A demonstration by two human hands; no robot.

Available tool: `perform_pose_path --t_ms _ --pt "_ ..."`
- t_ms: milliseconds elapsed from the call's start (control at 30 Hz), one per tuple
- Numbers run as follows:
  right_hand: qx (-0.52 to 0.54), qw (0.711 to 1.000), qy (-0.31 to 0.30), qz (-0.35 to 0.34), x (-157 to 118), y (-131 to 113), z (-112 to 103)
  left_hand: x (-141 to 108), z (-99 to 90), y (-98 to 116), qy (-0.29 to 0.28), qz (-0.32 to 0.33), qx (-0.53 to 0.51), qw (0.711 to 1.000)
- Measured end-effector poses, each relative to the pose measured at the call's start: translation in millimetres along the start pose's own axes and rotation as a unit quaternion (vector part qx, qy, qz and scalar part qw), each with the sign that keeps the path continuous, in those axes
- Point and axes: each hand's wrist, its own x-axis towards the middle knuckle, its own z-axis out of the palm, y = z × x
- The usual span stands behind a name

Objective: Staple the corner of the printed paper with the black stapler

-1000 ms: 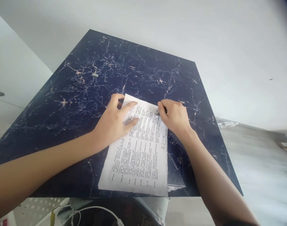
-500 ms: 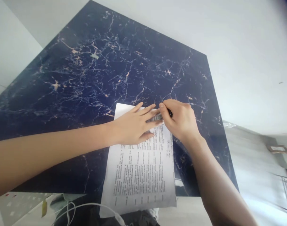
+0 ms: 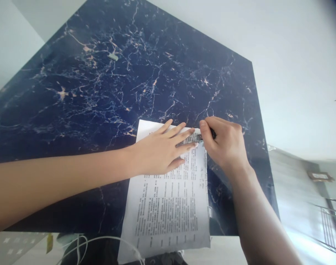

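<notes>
A printed sheet of paper point(image 3: 168, 213) lies on the dark blue marbled table, its near end reaching past the table edge. My left hand point(image 3: 162, 154) rests flat on its upper part, fingers spread and pointing right. By the sheet's upper right corner, my right hand point(image 3: 224, 143) is closed round a small dark object point(image 3: 213, 133). A greyish, metal-looking end point(image 3: 199, 137) pokes out beside its thumb, over the paper and close to my left fingertips. Most of that object is hidden in the fist, so its kind is unclear.
A small pale green block point(image 3: 113, 57) lies on the marbled table point(image 3: 123, 92) farther back. A small metal loop point(image 3: 210, 211) shows at the sheet's right edge. A white cable point(image 3: 109, 239) curves below the table's near edge.
My right hand has shifted right with the dark object, away from my left hand. My left hand still lies spread on the sheet. The view has moved slightly.
</notes>
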Motion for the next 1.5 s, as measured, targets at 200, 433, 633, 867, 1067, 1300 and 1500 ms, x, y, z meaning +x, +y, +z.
perform_pose_path --t_ms 200,433,633,867,1067,1300,1500 --pt "0.0 1.0 0.005 0.005 -0.2 4.3 -1.9 -1.3 1.6 0.3 0.015 0.007 0.002 1.0" --pt "-0.001 1.0 0.008 0.018 0.2 12.9 -5.6 -3.1 2.7 -1.1 0.035 0.015 0.005 0.999" --pt "-0.01 0.999 0.01 0.029 0.5 21.3 -7.9 -3.5 0.4 0.2 0.041 0.011 -0.002 0.999" --pt "-0.012 0.999 0.004 0.036 -0.4 25.3 -9.9 -2.4 -1.2 0.3 0.014 0.005 0.009 1.0" --pt "-0.011 0.999 0.003 0.038 -0.7 27.0 -11.3 -1.8 -2.8 1.0 0.013 0.005 0.013 1.0" --pt "-0.014 0.998 0.013 0.058 1.0 39.1 -15.6 -1.2 -4.1 0.9 -0.002 0.012 0.025 1.0" --pt "-0.026 0.997 0.011 0.073 2.4 49.5 -16.5 -0.5 -2.3 -1.5 -0.023 0.019 0.045 0.999"
